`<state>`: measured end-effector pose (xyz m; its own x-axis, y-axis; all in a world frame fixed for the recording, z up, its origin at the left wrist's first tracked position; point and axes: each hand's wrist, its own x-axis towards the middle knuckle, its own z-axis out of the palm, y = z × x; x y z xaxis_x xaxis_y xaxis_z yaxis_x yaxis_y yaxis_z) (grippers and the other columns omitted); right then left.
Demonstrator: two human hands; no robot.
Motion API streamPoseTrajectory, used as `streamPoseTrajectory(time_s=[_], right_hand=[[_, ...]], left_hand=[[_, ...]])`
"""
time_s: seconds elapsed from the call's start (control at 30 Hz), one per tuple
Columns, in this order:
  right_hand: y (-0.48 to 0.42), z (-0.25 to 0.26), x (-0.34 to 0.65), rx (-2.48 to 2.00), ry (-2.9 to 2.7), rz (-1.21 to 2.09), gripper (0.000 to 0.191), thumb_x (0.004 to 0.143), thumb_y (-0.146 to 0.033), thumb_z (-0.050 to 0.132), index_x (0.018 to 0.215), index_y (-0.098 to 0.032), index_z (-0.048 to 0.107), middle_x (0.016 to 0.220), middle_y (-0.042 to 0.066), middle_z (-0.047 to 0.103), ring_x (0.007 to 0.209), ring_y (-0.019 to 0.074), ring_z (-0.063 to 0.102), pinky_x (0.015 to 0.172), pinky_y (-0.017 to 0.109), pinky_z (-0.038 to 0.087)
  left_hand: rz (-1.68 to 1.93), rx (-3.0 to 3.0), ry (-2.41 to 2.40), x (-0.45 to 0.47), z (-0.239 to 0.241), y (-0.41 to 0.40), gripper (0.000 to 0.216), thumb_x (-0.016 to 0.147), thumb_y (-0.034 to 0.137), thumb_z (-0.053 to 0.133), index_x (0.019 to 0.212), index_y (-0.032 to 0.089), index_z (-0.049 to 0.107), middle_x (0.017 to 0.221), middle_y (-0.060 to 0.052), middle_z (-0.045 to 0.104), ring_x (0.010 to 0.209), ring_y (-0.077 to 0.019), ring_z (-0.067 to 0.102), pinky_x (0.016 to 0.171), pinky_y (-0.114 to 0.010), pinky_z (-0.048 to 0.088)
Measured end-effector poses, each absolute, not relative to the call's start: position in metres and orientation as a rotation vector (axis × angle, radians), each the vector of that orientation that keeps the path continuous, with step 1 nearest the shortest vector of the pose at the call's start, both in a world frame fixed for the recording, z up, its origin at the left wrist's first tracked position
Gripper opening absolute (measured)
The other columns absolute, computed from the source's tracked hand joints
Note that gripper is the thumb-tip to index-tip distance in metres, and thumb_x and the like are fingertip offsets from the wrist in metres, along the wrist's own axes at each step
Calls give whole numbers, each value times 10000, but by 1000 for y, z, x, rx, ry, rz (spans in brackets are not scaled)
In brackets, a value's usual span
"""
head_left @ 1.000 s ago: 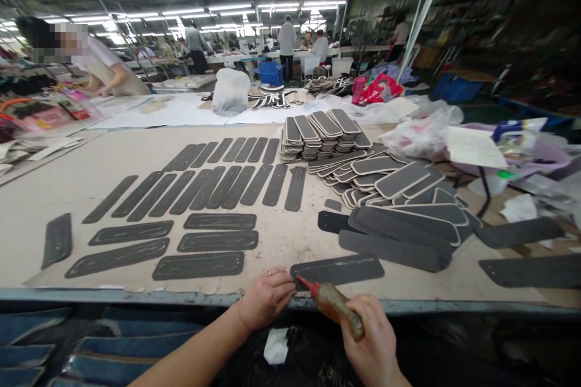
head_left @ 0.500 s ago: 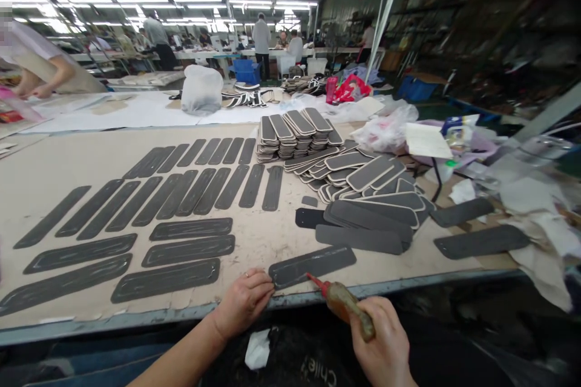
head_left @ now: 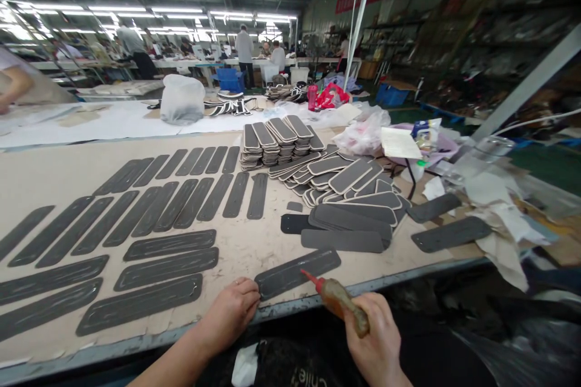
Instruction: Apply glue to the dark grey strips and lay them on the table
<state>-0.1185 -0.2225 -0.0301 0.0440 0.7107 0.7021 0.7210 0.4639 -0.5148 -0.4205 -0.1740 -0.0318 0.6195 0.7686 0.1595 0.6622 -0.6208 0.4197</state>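
A dark grey rounded strip (head_left: 285, 275) lies at the table's near edge, with wet shiny marks on it. My left hand (head_left: 233, 309) pinches its left end, fingers pressed together. In my right hand (head_left: 374, 332) is a glue bottle (head_left: 338, 299), amber and smeared, its red pointed nozzle tilted over the strip's middle. Whether the tip touches the surface I cannot tell. To the left, similar strips (head_left: 166, 243) with glossy streaks are laid out in rows. Beyond my hands, plain grey strips (head_left: 342, 240) lie overlapped beside a loose heap of pale-edged pieces (head_left: 349, 175).
Stacks of pale-edged pieces (head_left: 276, 142) stand behind the heap. A white plastic bag (head_left: 182, 100) sits farther back. Crumpled clear bags (head_left: 365, 130), a paper pad (head_left: 400, 143) and scraps crowd the right side. A slanted metal pole (head_left: 361, 18) rises there. Other people work in the background.
The view has swung right, so the scene sits farther left. The nozzle has shifted from the strip's near edge inward and slightly right. Both hands keep their holds.
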Motion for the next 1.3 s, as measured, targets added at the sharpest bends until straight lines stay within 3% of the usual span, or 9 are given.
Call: streamPoseTrajectory(time_s=[0.17,0.5,0.77,1.0,1.3], right_hand=[[-223,-34,-153,-1119,-1753,230,167,883,-54,484,952,-194,543,817,36,487,703,169,512,605,296,488],[-211,-35,-78,-1370,-1605,-242,104,890,-149,589,972,-194,543,868,59,535,774,198,551,664,330,514],[-222,-37,-107,-1305,-1567,68,62,923,-131,530,924,-193,533,833,44,506,732,181,532,645,317,492],[-201,-33,-70,-1402,-1520,-199,61,918,-227,585,933,-199,533,833,46,526,760,203,541,678,344,490],[-210,-44,-60,-1454,-1500,-196,87,917,-258,590,935,-194,534,845,50,525,761,206,542,719,357,466]], left_hand=[[454,2541,1165,-419,-30,-173,239,908,103,444,753,181,608,789,-35,577,768,-164,550,701,-284,472],[459,2571,1118,-420,-41,-171,230,921,99,421,761,180,565,801,-40,565,773,-177,536,716,-305,472],[523,2619,1054,-420,-39,-169,247,940,102,379,805,182,570,823,-46,570,784,-169,544,712,-294,476],[481,2628,1074,-422,-44,-169,225,939,102,383,850,184,572,859,-55,576,810,-173,554,725,-293,486],[487,2624,1116,-420,-40,-170,244,930,99,391,800,186,578,825,-49,581,784,-166,563,724,-293,505]])
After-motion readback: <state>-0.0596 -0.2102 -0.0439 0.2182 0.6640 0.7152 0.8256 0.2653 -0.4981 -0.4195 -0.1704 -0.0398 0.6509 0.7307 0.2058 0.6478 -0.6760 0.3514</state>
